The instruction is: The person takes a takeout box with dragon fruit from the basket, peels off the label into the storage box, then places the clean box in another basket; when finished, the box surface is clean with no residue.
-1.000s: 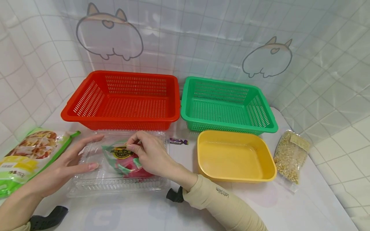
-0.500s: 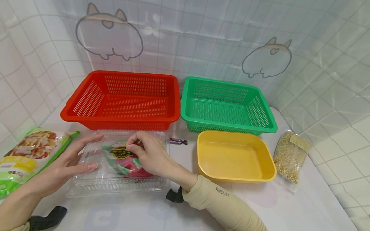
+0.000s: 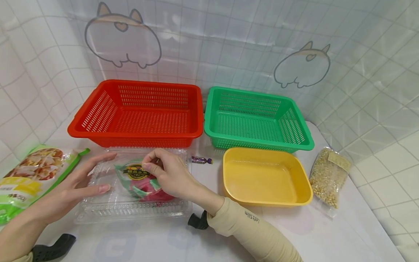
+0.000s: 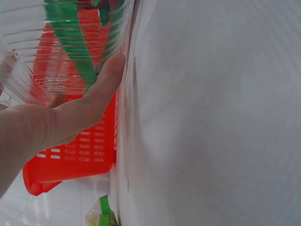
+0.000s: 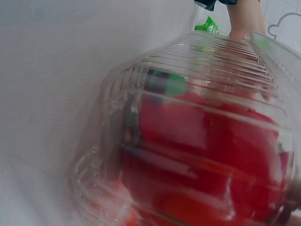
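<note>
A clear plastic clamshell box (image 3: pixel 104 196) sits closed on the table before me. Through it shows a pink-and-green thing (image 3: pixel 154 191) that looks like a dragon fruit. On the lid is a round black-and-gold sticker (image 3: pixel 135 171). My right hand (image 3: pixel 173 176) pinches the sticker's right edge between thumb and forefinger. My left hand (image 3: pixel 72 185) lies along the box's left side, thumb and fingers extended and spread. In the left wrist view a finger (image 4: pixel 101 89) of it touches the ribbed wall. The right wrist view shows the red contents (image 5: pixel 188 127) behind the clear plastic.
Behind the box stand a red basket (image 3: pixel 137 140) and a green basket (image 3: pixel 262 143). A yellow basin (image 3: pixel 266 202) is to the right, with a bag of grains (image 3: pixel 328 180) beyond. A purple wrapped candy (image 3: pixel 200 160) lies beside the box. A green food bag (image 3: pixel 36 174) is at far left.
</note>
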`<state>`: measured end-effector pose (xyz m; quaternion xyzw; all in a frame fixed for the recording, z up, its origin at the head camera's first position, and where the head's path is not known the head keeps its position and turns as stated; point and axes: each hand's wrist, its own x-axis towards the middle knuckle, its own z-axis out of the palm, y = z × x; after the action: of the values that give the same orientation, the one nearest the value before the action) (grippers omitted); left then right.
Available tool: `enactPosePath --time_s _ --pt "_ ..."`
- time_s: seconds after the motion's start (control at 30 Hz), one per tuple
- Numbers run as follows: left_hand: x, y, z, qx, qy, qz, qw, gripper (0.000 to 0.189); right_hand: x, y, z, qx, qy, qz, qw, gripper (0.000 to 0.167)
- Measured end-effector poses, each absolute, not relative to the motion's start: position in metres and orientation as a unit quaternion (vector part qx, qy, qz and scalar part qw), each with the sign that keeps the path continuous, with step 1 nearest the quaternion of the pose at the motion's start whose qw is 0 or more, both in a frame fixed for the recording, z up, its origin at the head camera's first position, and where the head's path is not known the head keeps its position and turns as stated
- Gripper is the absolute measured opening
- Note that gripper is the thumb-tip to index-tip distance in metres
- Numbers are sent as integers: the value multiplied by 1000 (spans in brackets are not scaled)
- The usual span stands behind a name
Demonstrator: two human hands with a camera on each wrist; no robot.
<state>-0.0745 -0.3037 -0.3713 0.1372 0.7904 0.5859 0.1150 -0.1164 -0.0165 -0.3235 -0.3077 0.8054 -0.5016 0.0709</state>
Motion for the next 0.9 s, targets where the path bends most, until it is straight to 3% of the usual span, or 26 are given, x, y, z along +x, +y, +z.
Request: enactPosePath --time_s 0.9 --pt "-75 -302 -370 141 787 589 113 75 -117 -17 -320 -269 782 -549 121 6"
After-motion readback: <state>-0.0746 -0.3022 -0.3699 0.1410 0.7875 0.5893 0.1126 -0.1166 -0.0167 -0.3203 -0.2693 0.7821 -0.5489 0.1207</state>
